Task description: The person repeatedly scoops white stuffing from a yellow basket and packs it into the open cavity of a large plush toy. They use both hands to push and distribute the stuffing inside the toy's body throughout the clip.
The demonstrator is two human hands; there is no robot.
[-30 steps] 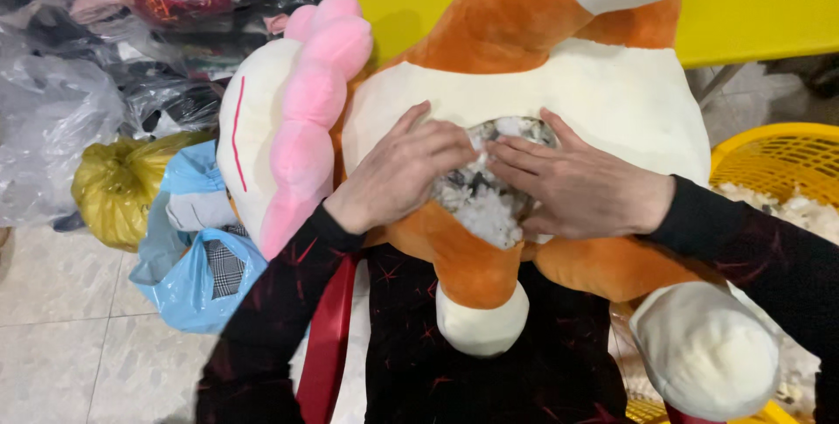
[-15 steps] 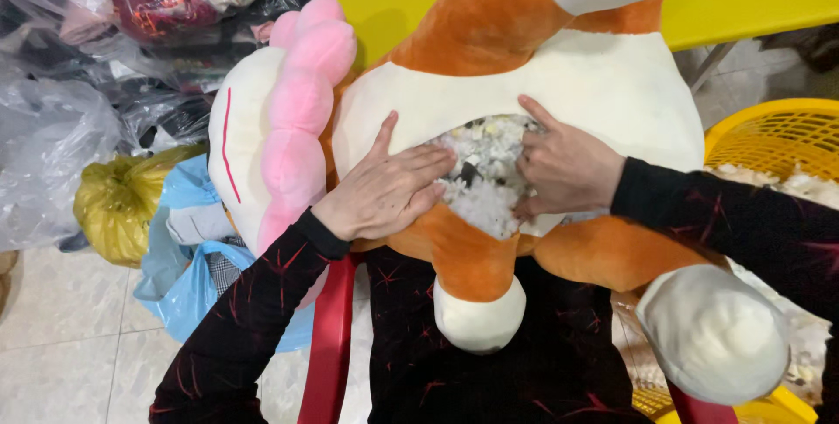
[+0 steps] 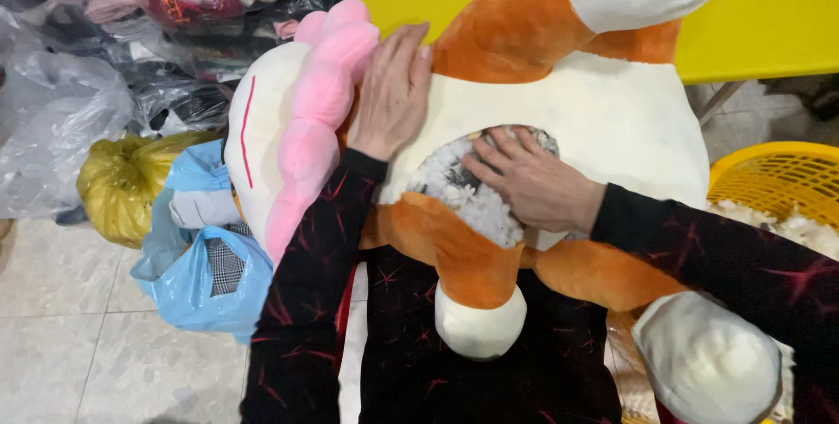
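Head view: large orange-and-white plush toy (image 3: 559,118) across lap, belly seam gaping. Left hand (image 3: 395,92) flat, fingers extended, pressing near pink ear (image 3: 319,109). Right hand (image 3: 533,184) loosely curled, pushing grey-white stuffing (image 3: 468,192) into opening. Risk: fill spilling, seam tearing under hard pressing. Yellow basket (image 3: 773,179): loose stuffing. Blue bag (image 3: 188,275): checked cloth. Yellow bag (image 3: 122,184): contents unseen.

- Fingertips of right hand (image 3: 533,184) buried in grey-white stuffing (image 3: 463,192); depth unclear.
- Plush toy (image 3: 559,109) cut off at top edge.
- Yellow basket (image 3: 778,181) cropped at right edge.
- Contents of clear plastic bags (image 3: 61,127) indistinct.
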